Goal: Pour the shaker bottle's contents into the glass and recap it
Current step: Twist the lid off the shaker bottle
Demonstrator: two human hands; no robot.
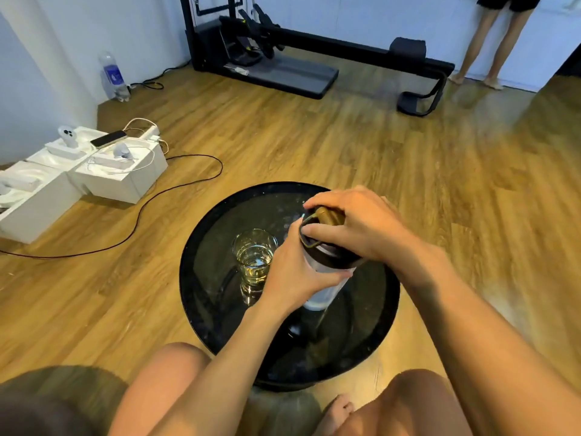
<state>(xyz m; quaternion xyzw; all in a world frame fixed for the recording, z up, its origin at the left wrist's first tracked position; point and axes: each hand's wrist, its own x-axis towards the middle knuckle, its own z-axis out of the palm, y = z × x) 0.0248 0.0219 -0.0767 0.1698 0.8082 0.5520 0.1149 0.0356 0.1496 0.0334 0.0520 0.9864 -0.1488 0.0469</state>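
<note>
Head-height view looking down from a seated person onto a round black table (201,309) on a wooden floor (440,184). Near the table's middle a shaker (323,294) with a pale body stands about upright; whether its base rests on the table cannot be told. The left hand (292,272) comes in from 7 o'clock and wraps its fingers round the shaker's body just under the dark lid (336,259). The right hand (358,228) comes in from 4 o'clock and sits on top of the lid, fingers and thumb curled down over it, with an olive flip cap (327,215) showing under the palm. Just beside the shaker, at its 9 o'clock, a clear glass (254,253) stands on the table, about half full of pale yellow liquid.

The person's bare knees (176,372) show at 6 o'clock. At 10 o'clock white boxes (103,180) sit on the floor with a phone (108,139) on top, and a dark cable (176,190) loops past them. At 11 o'clock a plastic bottle (113,77) stands by the wall. At 12 o'clock is a black exercise machine (283,58), and at 1 o'clock another person's bare legs (481,42)
</note>
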